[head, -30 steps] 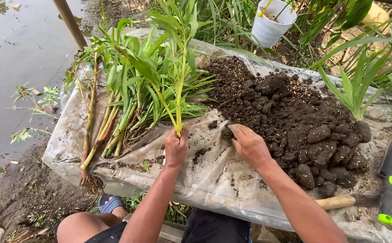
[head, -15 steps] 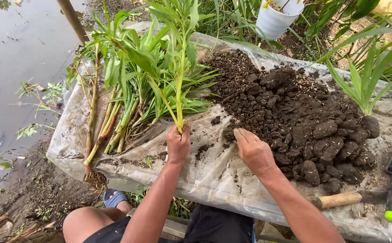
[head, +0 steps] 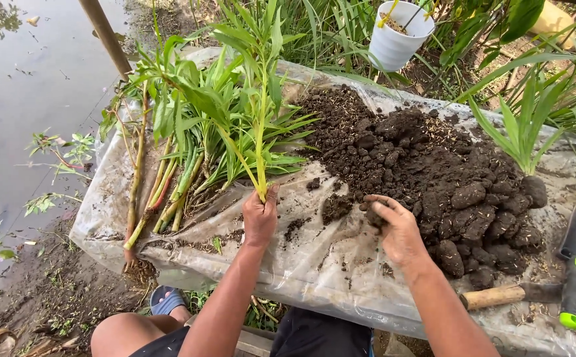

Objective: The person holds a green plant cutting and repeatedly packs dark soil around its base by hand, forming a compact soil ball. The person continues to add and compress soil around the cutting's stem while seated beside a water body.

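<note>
Upright, left hand [head: 260, 218] clenched round plant stem [head: 259, 152]; right hand [head: 399, 231] palm-down, seemingly pinching soil [head: 433, 165].

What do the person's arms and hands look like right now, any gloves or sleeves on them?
Both are bare: no gloves on the left hand or the right hand, and no sleeves on either forearm as far as the view reaches. No watch, ring or band shows. Bits of dark soil cling to the right fingers.
</note>
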